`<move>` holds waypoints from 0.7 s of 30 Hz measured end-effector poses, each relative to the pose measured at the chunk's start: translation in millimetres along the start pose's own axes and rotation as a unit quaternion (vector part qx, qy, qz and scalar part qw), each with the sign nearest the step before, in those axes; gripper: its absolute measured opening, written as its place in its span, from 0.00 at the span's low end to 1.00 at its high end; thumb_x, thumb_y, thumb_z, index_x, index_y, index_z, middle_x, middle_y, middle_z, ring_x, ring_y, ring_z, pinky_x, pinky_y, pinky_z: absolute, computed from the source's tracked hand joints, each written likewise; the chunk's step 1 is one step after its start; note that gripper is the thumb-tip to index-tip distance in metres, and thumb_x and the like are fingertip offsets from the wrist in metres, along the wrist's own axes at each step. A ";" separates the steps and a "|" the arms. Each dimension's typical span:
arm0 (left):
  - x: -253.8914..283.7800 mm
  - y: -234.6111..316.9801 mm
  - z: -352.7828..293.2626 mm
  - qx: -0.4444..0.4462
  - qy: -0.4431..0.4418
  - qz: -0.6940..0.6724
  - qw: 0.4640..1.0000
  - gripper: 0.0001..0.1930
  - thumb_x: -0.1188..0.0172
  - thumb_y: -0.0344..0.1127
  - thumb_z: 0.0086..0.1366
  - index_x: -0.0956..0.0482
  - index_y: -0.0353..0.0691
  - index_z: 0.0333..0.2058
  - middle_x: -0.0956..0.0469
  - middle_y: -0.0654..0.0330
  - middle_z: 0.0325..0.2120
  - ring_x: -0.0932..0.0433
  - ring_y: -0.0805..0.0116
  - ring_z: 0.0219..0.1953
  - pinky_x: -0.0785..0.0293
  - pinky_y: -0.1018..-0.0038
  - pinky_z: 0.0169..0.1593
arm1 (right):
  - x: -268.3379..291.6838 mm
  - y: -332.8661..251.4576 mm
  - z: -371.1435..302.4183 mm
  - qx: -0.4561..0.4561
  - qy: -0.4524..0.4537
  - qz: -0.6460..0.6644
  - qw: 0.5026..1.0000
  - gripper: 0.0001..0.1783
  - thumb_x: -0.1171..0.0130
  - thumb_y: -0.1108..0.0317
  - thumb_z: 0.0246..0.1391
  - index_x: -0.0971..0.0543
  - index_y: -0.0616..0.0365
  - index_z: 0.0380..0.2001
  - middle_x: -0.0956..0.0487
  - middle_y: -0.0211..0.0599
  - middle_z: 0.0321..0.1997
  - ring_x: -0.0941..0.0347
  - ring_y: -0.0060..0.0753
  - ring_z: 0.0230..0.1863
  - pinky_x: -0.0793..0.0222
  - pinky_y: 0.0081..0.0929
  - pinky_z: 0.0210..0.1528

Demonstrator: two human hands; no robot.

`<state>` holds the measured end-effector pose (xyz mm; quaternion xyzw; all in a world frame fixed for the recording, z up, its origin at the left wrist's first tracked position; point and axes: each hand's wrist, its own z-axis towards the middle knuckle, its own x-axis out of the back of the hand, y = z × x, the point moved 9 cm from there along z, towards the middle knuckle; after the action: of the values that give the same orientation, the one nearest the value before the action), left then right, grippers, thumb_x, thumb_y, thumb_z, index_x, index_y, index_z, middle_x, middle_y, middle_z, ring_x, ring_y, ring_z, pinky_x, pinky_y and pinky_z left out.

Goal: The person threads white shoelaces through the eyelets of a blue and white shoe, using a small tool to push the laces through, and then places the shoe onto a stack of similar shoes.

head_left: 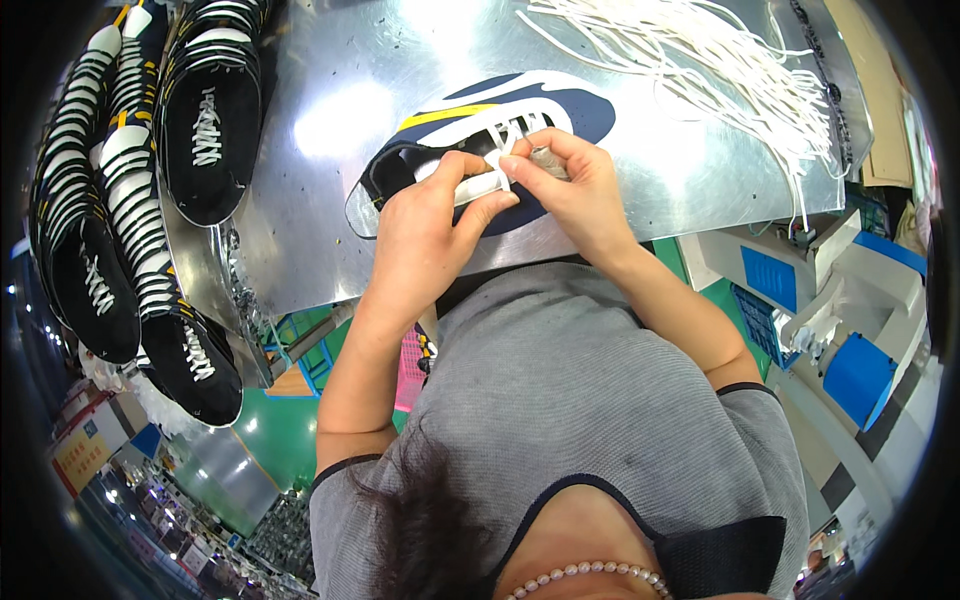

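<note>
A navy, white and yellow shoe upper (562, 88) lies on its side on the metal table, its dark collar opening toward the left. My left hand (428, 222) is closed at the near edge of its lacing opening, thumb and fingers bent round the white edge there. My right hand (580, 192) pinches a white shoelace (505, 160) between thumb and forefinger by the eyelets. A greyish wrap shows around one right finger. Part of the lacing is hidden behind my fingers.
A heap of loose white shoelaces (700, 75) covers the far right of the metal table (330, 215). Long nested stacks of black-and-white shoe uppers (205, 150) stand at the left. White-and-blue machinery (800, 285) is beyond the table's right corner.
</note>
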<state>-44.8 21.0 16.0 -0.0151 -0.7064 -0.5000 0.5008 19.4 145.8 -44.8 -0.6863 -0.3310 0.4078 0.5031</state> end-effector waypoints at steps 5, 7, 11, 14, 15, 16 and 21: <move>-2.8 8.6 1.7 -0.020 0.049 0.087 0.995 0.11 0.31 0.35 0.60 0.22 0.41 0.39 0.17 0.57 0.24 0.18 0.61 0.23 0.25 0.71 0.27 | 2.2 -3.1 -1.6 0.015 0.024 -0.009 1.000 0.07 0.34 0.69 0.58 0.21 0.60 0.34 0.22 0.22 0.29 0.31 0.10 0.31 0.35 0.15 0.33; -2.7 6.4 -0.8 -0.048 0.093 0.088 0.991 0.12 0.30 0.38 0.60 0.22 0.41 0.37 0.20 0.57 0.20 0.20 0.60 0.20 0.27 0.69 0.25 | 4.3 -11.1 -7.4 0.011 0.020 0.010 1.000 0.08 0.35 0.69 0.58 0.23 0.60 0.36 0.21 0.23 0.30 0.30 0.11 0.32 0.34 0.16 0.33; 1.4 12.8 -3.1 -0.091 0.135 0.102 0.981 0.13 0.29 0.40 0.58 0.22 0.41 0.33 0.23 0.58 0.16 0.22 0.61 0.18 0.28 0.68 0.23 | 9.9 -24.3 -27.3 0.013 -0.046 -0.137 0.989 0.09 0.39 0.67 0.62 0.27 0.61 0.39 0.20 0.33 0.30 0.25 0.21 0.32 0.30 0.22 0.35; 1.3 13.2 -4.0 -0.096 0.149 0.104 0.979 0.14 0.28 0.41 0.56 0.22 0.41 0.33 0.24 0.59 0.15 0.22 0.62 0.18 0.28 0.68 0.23 | 15.4 -19.6 -32.1 0.001 -0.065 -0.191 0.979 0.09 0.42 0.67 0.64 0.28 0.62 0.38 0.20 0.38 0.28 0.23 0.28 0.29 0.29 0.26 0.34; 1.4 13.9 -3.7 -0.097 0.148 0.103 0.979 0.14 0.28 0.41 0.56 0.22 0.41 0.33 0.24 0.59 0.15 0.22 0.62 0.18 0.28 0.68 0.23 | 14.1 -20.6 -31.7 0.016 -0.075 -0.224 0.971 0.09 0.43 0.67 0.65 0.28 0.62 0.38 0.20 0.39 0.28 0.21 0.31 0.28 0.28 0.27 0.33; 0.9 13.9 -3.5 -0.095 0.142 0.100 0.980 0.13 0.28 0.40 0.57 0.22 0.41 0.33 0.24 0.58 0.16 0.22 0.62 0.18 0.28 0.68 0.23 | 14.7 -19.4 -30.7 0.016 -0.073 -0.224 0.972 0.09 0.43 0.67 0.65 0.28 0.62 0.38 0.20 0.39 0.28 0.21 0.31 0.28 0.28 0.27 0.33; -2.7 16.4 -3.2 -0.118 0.094 0.104 0.983 0.14 0.27 0.36 0.57 0.21 0.38 0.37 0.18 0.55 0.24 0.18 0.59 0.24 0.25 0.70 0.26 | 11.4 -16.4 -23.1 -0.039 -0.090 -0.252 0.963 0.09 0.44 0.67 0.64 0.29 0.63 0.37 0.19 0.43 0.27 0.19 0.37 0.29 0.27 0.30 0.33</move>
<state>-32.7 28.2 25.4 -0.1002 -0.5869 -0.5241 0.6090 44.4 150.5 -28.0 -0.5602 -0.5530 0.3143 0.5306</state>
